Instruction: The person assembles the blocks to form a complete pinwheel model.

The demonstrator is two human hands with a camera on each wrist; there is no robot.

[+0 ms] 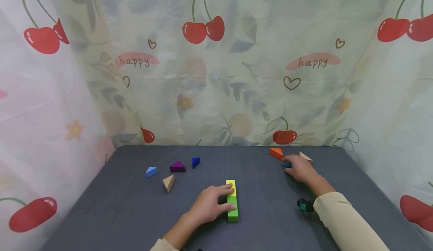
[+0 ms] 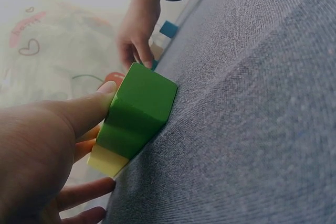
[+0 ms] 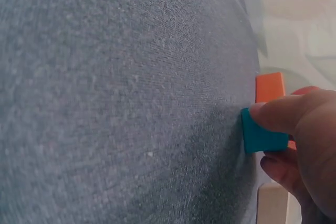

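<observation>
A yellow block (image 1: 230, 188) and a green block (image 1: 232, 215) lie end to end near the middle of the table. Across them rests my left hand (image 1: 208, 204), its index finger on the yellow one and its thumb on the green block (image 2: 137, 103), fingers fairly straight. At the far right, my right hand (image 1: 299, 167) pinches a teal block (image 3: 262, 136) between thumb and fingers, low over the cloth. Just beyond those fingers sits an orange triangular block (image 1: 276, 153), and a plain wooden block (image 1: 306, 157) is partly hidden behind the hand.
Toward the left back lie a light blue block (image 1: 151, 172), a purple triangular block (image 1: 177, 167), a dark blue one (image 1: 196, 162) and a wooden triangle (image 1: 168, 183). Near the right wrist is another blue block (image 2: 169, 29). Printed curtains (image 1: 216, 93) border the grey table (image 1: 135, 221).
</observation>
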